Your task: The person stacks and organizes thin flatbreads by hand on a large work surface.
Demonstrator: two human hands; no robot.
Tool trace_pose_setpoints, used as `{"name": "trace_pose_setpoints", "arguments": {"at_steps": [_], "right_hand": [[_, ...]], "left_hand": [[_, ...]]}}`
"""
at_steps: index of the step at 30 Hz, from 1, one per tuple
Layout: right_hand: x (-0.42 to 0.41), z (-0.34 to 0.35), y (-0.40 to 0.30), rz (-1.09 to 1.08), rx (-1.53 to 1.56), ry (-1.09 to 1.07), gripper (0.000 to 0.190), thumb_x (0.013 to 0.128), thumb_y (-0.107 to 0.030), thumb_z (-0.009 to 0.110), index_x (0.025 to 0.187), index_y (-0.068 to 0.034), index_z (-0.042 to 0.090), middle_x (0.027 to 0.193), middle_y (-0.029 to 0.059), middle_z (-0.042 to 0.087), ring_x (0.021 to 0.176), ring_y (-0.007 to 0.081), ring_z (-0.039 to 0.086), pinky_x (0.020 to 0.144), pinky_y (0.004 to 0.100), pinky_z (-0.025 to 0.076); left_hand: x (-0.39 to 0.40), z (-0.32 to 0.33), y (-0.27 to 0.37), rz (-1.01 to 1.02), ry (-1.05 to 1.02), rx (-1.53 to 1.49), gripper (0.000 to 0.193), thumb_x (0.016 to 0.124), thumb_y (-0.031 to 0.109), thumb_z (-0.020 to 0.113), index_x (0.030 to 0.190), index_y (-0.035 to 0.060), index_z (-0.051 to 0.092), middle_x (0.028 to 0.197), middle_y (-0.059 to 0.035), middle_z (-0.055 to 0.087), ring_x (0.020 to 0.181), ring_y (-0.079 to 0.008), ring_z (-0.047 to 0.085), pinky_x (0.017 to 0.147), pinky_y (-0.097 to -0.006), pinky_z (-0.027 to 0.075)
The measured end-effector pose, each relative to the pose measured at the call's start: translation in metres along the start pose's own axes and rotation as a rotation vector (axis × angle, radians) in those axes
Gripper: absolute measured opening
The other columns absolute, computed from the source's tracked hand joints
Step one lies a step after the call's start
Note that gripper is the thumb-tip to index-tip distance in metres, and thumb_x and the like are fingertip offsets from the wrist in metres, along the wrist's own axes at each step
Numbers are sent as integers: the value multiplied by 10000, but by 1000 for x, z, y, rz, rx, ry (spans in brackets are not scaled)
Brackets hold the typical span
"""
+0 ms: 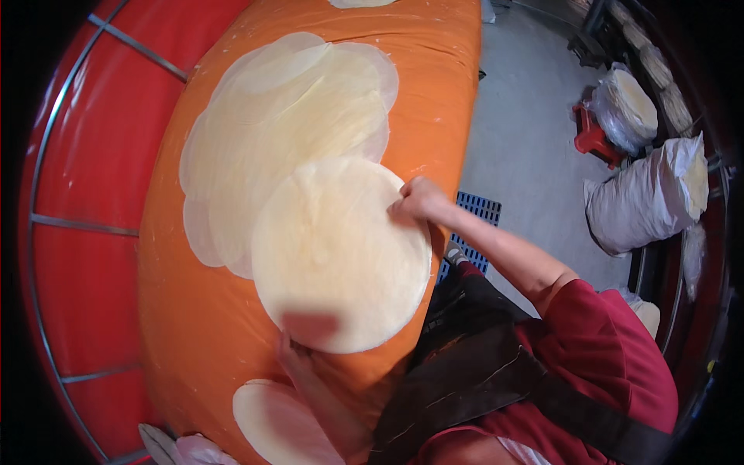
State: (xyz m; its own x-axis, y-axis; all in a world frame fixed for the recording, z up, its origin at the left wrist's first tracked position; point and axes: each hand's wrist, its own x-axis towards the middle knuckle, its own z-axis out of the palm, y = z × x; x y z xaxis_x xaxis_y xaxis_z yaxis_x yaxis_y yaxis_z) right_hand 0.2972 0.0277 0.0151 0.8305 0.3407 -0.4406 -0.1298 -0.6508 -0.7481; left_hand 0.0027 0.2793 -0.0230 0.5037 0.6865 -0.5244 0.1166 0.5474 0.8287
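Note:
A large, round, pale sheet [343, 261], like thin dough or a stack of such sheets, lies level over the near side of a table covered in orange cloth [192, 325]. My right hand [415, 200] is closed on its upper right edge. My left hand [293, 349] is at its lower left edge, with the fingers partly hidden under it. Beyond it, many thin round sheets [279, 128] overlap in a broad spread, the outermost looking translucent. Another round sheet [279, 421] lies near my left forearm, partly covered by it.
Red panels with metal bars [87, 224] stand along the table's far side. On the grey floor to the right are a blue slatted mat [479, 209], a red plastic stool [596, 139] under a plastic-wrapped stack of rounds [630, 107], and a white sack [642, 197] of similar rounds.

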Motion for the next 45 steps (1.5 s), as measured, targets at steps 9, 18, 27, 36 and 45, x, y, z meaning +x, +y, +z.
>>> {"name": "trace_pose_setpoints", "arguments": {"at_steps": [9,18,27,36,45], "right_hand": [[-1,11,20,-357,-131,223,212,673,-216,599,688,-5,583,573,145,548,562,290,540,546,364,416],[11,21,10,-340,-262,292,288,708,-259,566,858,-17,521,849,171,524,857,313,500,716,382,401],[53,11,33,-279,-42,265,265,659,-226,653,774,-11,550,661,77,570,587,151,524,557,271,422],[48,16,32,-397,70,212,201,684,-148,637,746,13,534,649,54,554,581,112,502,539,232,408],[40,17,27,-416,-90,322,201,703,-159,608,770,14,531,666,72,556,592,141,511,562,264,414]], "left_hand": [[-11,3,0,200,75,147,128,820,158,462,797,36,492,713,-43,486,641,-145,490,536,-263,412],[-7,11,-11,327,254,78,182,825,175,480,671,80,494,547,25,410,438,-69,375,366,-216,282],[2,-7,-12,238,10,-233,150,782,18,490,932,9,491,799,-70,554,659,-109,508,507,-198,413],[0,3,-18,284,180,-321,141,758,9,558,885,29,502,812,-96,580,704,-164,576,607,-266,475],[-1,24,-3,300,303,652,196,824,180,494,797,-12,522,726,-40,538,650,-77,465,585,-220,382]]}}
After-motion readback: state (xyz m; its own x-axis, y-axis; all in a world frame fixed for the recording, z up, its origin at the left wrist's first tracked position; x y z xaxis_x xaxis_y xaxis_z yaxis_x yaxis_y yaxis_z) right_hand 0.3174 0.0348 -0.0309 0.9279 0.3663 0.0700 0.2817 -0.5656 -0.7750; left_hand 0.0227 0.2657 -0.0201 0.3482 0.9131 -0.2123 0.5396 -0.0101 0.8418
